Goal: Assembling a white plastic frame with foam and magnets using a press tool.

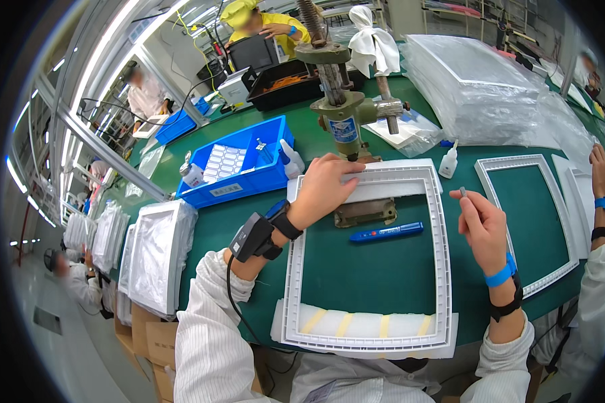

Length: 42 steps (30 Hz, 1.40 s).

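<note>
A white rectangular plastic frame (441, 269) lies before me, its near side on a white foam strip (363, 324) with yellow tape bands. My left hand (324, 191) is closed over the frame's far side, close under the ram of a green hand press (343, 114); part of its fingertips is hidden. To the right of the frame, my right hand (482, 225) is raised with thumb and forefinger pinching a small grey piece (462, 192), too small to name. Inside the frame's opening are a blue marker pen (386, 232) and the press's metal base (365, 212).
A blue bin (238, 185) with labels and bottles stands left of the press. A small white dropper bottle (448, 161) is beyond my right hand. Another white frame (565, 228) lies right, near a co-worker's hand (599, 168). Wrapped frames (156, 258) stack at left, more (474, 87) at far right.
</note>
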Available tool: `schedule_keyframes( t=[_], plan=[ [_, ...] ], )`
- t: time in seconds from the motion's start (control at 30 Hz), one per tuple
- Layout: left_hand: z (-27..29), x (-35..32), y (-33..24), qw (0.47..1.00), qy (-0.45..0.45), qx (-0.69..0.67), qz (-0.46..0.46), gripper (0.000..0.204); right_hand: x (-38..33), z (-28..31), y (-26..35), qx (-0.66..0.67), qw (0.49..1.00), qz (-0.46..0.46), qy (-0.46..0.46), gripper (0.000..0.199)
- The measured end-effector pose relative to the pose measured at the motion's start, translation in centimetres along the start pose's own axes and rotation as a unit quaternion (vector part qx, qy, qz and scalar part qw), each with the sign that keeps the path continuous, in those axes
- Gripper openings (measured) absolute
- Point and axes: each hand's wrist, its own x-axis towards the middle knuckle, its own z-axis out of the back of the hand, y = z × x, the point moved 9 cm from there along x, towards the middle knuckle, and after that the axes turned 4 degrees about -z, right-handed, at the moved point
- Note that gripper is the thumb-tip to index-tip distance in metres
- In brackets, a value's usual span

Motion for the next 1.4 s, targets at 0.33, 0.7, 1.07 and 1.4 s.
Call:
schedule_keyframes(
  t=[0.33, 0.7, 1.07, 1.4],
  plan=[
    [0.1, 0.0, 0.3, 1.000, -0.004, -0.016, -0.013, 0.028, 0.0, -0.5, -0.4, -0.008, 1.000, -0.008, 0.011, 0.026],
    [-1.2, 0.6, -0.3, 0.997, 0.024, -0.020, -0.075, 0.025, 0.3, -0.3, -1.0, -0.065, 0.998, -0.001, 0.011, 0.016],
    [-0.1, -1.1, -2.2, 0.993, -0.015, 0.026, -0.116, 0.027, -0.3, -1.0, -0.8, -0.032, 0.998, -0.031, 0.032, 0.014],
    [7.4, -8.9, -14.1, 0.931, -0.116, -0.299, -0.173, 0.031, -4.7, -7.5, 11.4, -0.080, 0.972, 0.124, 0.184, 0.013]
  ],
)
